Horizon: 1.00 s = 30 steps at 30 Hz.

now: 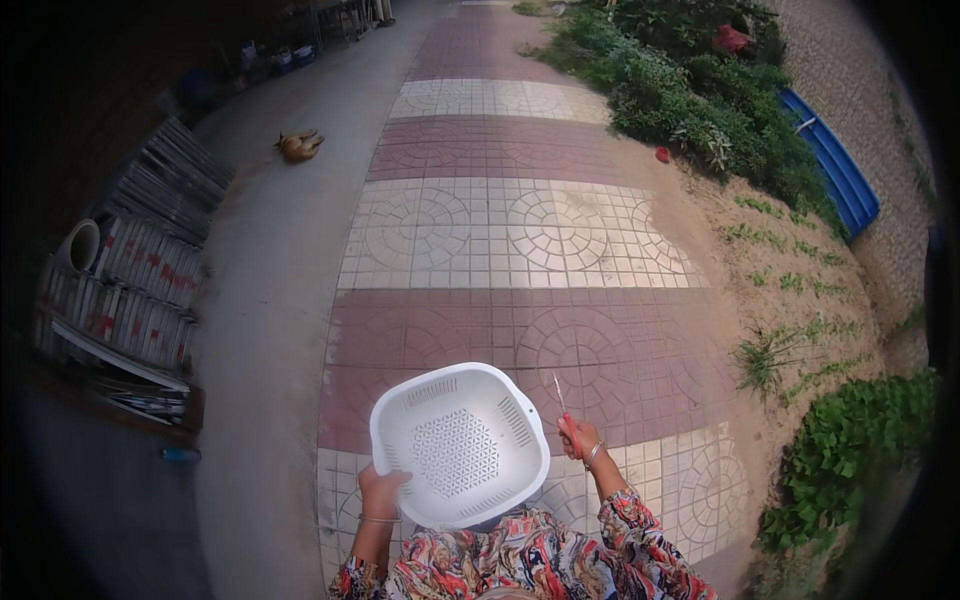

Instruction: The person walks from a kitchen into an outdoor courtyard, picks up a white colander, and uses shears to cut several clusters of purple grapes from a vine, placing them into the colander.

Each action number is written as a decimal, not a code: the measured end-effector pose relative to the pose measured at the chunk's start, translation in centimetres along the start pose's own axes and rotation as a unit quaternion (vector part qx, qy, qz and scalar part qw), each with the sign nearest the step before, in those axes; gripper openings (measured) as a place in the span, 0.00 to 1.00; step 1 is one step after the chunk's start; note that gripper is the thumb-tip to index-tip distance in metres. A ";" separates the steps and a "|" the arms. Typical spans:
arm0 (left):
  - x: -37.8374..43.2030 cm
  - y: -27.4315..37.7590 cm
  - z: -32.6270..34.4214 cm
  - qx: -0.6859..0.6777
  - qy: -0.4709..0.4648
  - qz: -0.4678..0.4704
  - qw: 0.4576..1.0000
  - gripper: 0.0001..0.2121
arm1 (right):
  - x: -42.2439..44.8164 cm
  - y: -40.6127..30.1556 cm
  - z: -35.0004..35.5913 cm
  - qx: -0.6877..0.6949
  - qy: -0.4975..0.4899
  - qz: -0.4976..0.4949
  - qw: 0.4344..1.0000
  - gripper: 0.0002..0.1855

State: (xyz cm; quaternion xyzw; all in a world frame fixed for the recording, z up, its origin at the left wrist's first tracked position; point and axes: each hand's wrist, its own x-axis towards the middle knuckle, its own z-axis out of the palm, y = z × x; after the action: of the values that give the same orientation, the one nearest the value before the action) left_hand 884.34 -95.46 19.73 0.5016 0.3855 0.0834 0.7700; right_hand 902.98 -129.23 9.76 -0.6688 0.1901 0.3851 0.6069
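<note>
My left hand (379,491) grips the near left rim of a white plastic colander basket (455,454), its thumb over the edge. The basket has slots in its sides and a pattern of holes in its bottom; nothing lies in it. To the right of the basket, my right hand (578,437) is closed round the red handle of a pair of scissors (568,420), whose metal blades point up and away from me. The blades look closed together. A bracelet circles each wrist, below patterned sleeves.
A tiled path (480,315) runs ahead. At left are stacked metal pieces (150,262), a pipe (82,245) and a dog (299,146) lying on the concrete. Seedlings (791,282), leafy plants (847,442), green shrubs (675,90) and a blue panel (832,165) stand at right.
</note>
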 end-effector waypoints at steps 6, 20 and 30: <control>15.5 8.5 6.4 0.014 -0.012 0.009 1.000 0.15 | 7.7 -8.5 1.8 0.019 0.048 0.064 0.997 0.22; 46.6 22.3 25.5 0.079 -0.021 0.008 0.997 0.15 | 31.9 -27.1 -3.3 0.084 0.109 0.145 0.980 0.24; 63.6 30.4 37.2 -0.003 0.016 -0.027 1.000 0.16 | 53.3 -56.4 -3.4 -0.002 0.067 0.043 0.997 0.22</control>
State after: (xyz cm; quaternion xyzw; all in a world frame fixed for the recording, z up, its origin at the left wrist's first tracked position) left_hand 961.18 -74.33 20.20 0.4876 0.4108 0.0721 0.7670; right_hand 978.31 -110.32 7.41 -0.6856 0.2580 0.3656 0.5742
